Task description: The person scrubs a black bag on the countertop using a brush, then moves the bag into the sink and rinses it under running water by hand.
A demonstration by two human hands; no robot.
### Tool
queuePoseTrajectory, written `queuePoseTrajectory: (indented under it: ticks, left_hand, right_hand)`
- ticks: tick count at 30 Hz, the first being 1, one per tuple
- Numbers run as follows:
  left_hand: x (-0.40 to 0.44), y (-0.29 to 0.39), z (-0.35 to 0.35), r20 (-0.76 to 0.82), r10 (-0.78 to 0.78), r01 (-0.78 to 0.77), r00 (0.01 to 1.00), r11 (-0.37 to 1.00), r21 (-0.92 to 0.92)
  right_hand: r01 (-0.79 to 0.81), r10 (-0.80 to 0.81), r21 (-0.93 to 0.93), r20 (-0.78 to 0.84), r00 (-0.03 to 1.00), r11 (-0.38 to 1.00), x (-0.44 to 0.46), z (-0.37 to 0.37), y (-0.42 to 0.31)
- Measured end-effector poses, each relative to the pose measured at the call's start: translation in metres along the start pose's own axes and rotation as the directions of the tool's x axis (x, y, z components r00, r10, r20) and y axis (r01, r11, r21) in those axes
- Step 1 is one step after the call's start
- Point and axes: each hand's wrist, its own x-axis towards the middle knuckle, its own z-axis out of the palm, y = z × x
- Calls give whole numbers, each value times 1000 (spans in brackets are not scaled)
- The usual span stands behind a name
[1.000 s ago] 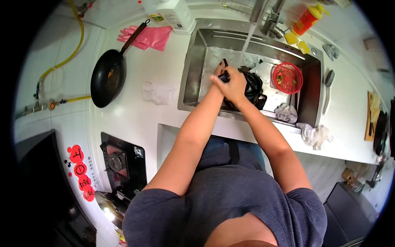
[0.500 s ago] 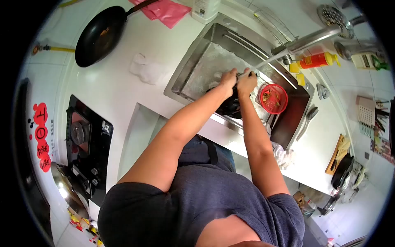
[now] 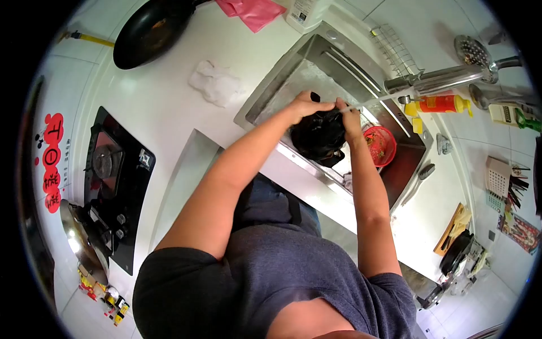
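A black plastic bag (image 3: 319, 137) hangs bunched over the steel sink (image 3: 265, 90). My left hand (image 3: 306, 106) grips its upper left edge, fingers closed on it. Pinching the upper right edge is my right hand (image 3: 349, 117), close beside the stream of water (image 3: 372, 101) from the faucet (image 3: 446, 81). The bag's contents, if any, are hidden. Partly behind my right forearm, a red basket (image 3: 389, 148) with food scraps stands in the sink.
A black pan (image 3: 148, 37), pink gloves (image 3: 254, 12) and a crumpled clear film (image 3: 212, 83) lie on the left counter. A gas stove (image 3: 116, 186) is at lower left. A brush (image 3: 420, 179) and a board (image 3: 450, 229) lie to the right.
The view has turned and shifted. My hands, earlier close together at the bag's top, are now farther apart on its edge, and the bag is spread wider between them.
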Motion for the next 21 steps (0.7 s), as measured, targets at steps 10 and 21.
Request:
queuePoseTrajectory:
  ticks: [10, 21]
  left_hand:
    - [-17, 60, -43, -329, 535, -145, 778, 663, 734]
    - [-25, 60, -36, -333, 430, -143, 839, 764, 629]
  right_hand:
    - [305, -199, -212, 408, 891, 929, -11, -18, -18]
    - [242, -186, -259, 221, 957, 935, -2, -33, -8]
